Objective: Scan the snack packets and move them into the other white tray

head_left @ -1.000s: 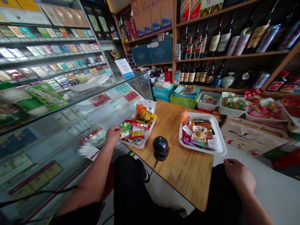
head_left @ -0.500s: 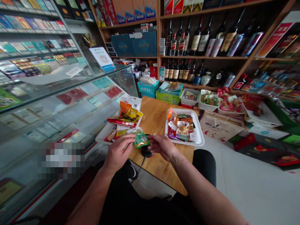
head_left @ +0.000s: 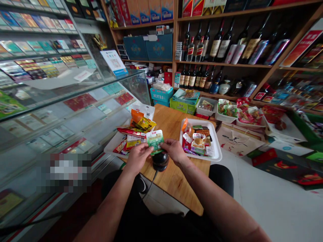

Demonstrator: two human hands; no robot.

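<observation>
Packet (head_left: 154,139), green and white, up over the black scanner (head_left: 160,163)! From my remote seat, left hand (head_left: 137,158) and right hand (head_left: 176,153) pinch its lower edges, probably leaving its face uncovered; left tray (head_left: 108,148) and right tray (head_left: 215,148) flank the scanner, perhaps for easy reach.

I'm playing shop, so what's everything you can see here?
Green packet: one, green-white, in both hands
Corded device: one, black, on table
Wooden table: one, brown, centre
Trays: two, white, table's left and right
Snack packets: many, mixed colours, in trays
Wine bottles: many, dark, back shelves
Glass counter: one, clear, left
QR-code stand: one, white-blue, on counter
Large boxes: two, blue, back shelf
Other goods: too many to count, mixed colours, all around
Left hand: one, bare, on packet
Right hand: one, bare, on packet
Legs: two, black-clad, below
</observation>
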